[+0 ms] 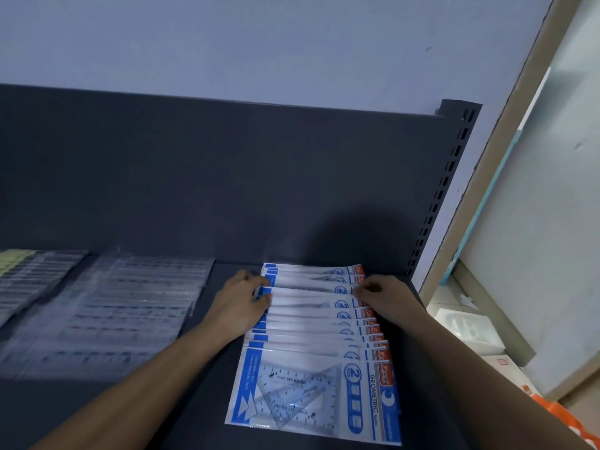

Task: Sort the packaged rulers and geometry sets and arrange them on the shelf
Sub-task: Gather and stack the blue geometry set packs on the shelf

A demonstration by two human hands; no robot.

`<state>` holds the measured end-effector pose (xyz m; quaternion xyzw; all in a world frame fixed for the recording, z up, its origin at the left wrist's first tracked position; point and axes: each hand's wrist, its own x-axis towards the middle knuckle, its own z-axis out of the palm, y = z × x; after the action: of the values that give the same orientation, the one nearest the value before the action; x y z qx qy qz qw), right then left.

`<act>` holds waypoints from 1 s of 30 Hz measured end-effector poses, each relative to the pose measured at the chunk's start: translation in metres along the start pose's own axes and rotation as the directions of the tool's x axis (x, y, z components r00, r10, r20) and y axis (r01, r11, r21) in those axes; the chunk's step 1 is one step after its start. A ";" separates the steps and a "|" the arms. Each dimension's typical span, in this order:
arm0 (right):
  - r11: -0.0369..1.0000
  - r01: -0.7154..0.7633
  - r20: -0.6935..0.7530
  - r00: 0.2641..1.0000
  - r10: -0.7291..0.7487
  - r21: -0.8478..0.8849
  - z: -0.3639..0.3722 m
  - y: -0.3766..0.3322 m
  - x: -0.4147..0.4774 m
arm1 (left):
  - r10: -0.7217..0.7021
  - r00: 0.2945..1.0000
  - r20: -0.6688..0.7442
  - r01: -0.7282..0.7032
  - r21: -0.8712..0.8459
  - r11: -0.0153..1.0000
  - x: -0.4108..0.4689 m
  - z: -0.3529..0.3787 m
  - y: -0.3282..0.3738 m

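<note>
A fanned row of blue-and-white geometry set packs lies on the dark shelf, running from the back panel toward me. The nearest pack shows two clear set squares and the word GEOMETRIC. My left hand pinches the left edge of one pack near the back of the row. My right hand pinches the right edge of the same pack. To the left lie clear packs of rulers, overlapped in a row, and another ruler stack at the far left.
The shelf's dark back panel rises behind the packs, with a slotted upright at the right end. Beyond the shelf's right side are white boxes and something orange on the floor, next to a wall.
</note>
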<state>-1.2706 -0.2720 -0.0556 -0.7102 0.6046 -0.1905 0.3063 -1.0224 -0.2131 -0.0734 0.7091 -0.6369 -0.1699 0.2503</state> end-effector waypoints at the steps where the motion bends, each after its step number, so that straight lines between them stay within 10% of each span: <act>1: 1.000 -0.028 0.041 0.999 0.027 0.014 -0.001 -0.001 0.001 | -0.001 1.000 0.008 0.000 0.031 1.000 0.001 -0.001 -0.001; 12: 0.936 -0.209 0.216 0.965 0.149 0.284 -0.009 -0.005 0.004 | -0.111 0.992 0.063 0.111 0.001 0.994 0.017 -0.008 0.009; 30: 0.945 -0.192 0.063 0.981 0.181 0.267 0.003 0.000 0.008 | -0.091 0.996 -0.001 0.091 0.033 0.995 0.021 -0.001 0.010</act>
<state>-1.2664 -0.2794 -0.0588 -0.6046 0.6312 -0.2284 0.4289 -1.0271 -0.2342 -0.0654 0.7413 -0.6069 -0.1707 0.2302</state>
